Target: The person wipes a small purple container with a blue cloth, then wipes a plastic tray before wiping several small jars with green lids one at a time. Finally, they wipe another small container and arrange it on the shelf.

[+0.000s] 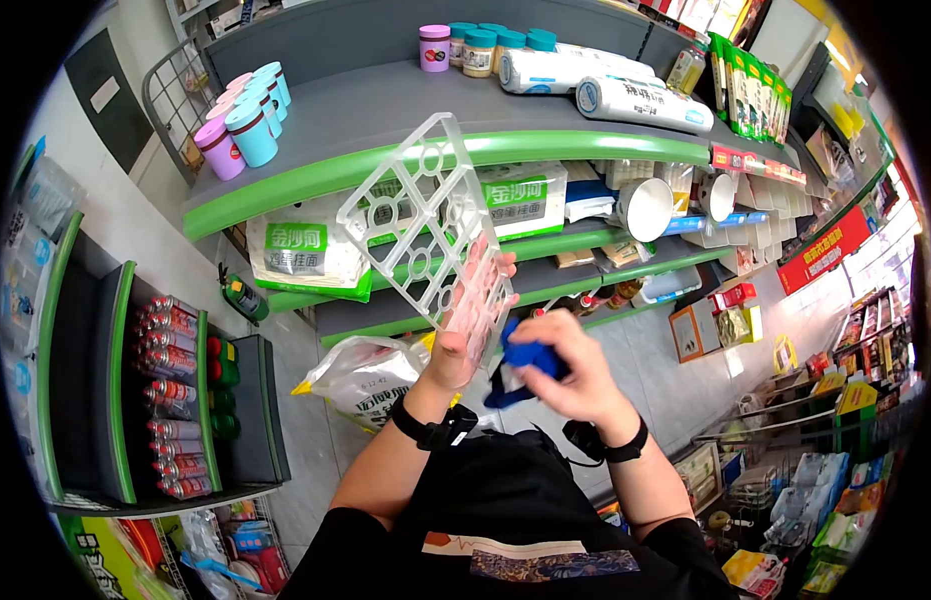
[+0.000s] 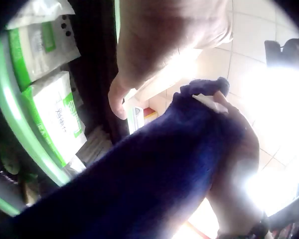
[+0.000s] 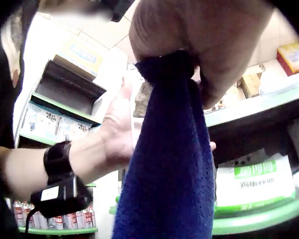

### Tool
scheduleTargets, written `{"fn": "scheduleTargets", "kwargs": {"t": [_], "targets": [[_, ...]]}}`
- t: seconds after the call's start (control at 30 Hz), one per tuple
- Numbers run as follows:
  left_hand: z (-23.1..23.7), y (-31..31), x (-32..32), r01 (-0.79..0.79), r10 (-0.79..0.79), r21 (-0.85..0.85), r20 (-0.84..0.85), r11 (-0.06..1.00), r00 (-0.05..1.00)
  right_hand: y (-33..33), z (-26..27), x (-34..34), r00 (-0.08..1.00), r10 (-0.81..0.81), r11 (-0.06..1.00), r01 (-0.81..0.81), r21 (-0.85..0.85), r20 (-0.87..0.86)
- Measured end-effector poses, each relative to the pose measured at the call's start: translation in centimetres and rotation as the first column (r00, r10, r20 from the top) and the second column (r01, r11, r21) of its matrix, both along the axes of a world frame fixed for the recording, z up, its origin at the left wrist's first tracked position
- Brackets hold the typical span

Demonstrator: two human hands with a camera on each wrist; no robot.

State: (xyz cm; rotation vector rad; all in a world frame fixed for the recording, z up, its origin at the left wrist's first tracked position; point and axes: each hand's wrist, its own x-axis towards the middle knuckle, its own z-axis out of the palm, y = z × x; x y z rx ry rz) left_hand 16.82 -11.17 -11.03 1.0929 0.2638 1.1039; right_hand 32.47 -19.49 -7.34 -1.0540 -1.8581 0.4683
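Note:
A clear plastic lattice rack (image 1: 425, 215) stands tilted in the head view, its lower end held by the left hand (image 1: 470, 315), whose fingers show through the plastic. Just right of it the right hand (image 1: 575, 375) grips a bunched blue cloth (image 1: 533, 360). In the right wrist view the cloth (image 3: 164, 149) hangs from the right hand (image 3: 204, 35), with the left hand (image 3: 117, 132) behind it. The left wrist view shows the cloth (image 2: 154, 149) across the front, gripped by the right hand (image 2: 239, 164); the left hand (image 2: 164, 40) is above.
Ahead, a grey shelf with a green edge (image 1: 315, 183) bears cups (image 1: 251, 135), jars (image 1: 478, 52) and wrapped rolls (image 1: 643, 104). Noodle packs (image 1: 305, 250) lie below. A white sack (image 1: 365, 375) stands on the floor; a low shelf with cans (image 1: 175, 400) is at the left.

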Motion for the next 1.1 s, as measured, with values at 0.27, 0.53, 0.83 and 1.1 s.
{"fn": "scheduleTargets", "kwargs": {"t": [0.27, 0.53, 0.83, 1.1], "targets": [[-0.7, 0.1, 0.7, 0.123, -0.124, -0.012, -0.023, 0.992, 0.992, 2.0, 3.3, -0.8, 0.964, -0.180, 0.973, 0.145, 0.181, 0.195], [-0.2, 0.9, -1.0, 0.256, -0.252, 0.071, -0.058, 0.964, 0.966, 1.4, 2.7, 1.3, 0.988, -0.150, 0.988, 0.151, 0.029, -0.026], [-1.7, 0.3, -0.3, 0.236, -0.230, 0.032, -0.135, 0.971, 0.964, 1.2, 3.6, 1.0, 0.972, -0.131, 0.989, 0.115, 0.095, 0.193], [-1.9, 0.3, -0.4, 0.314, -0.314, 0.011, -0.007, 0.949, 0.949, 0.7, 3.4, 0.7, 0.971, -0.216, 0.966, 0.197, 0.168, 0.106]]}}
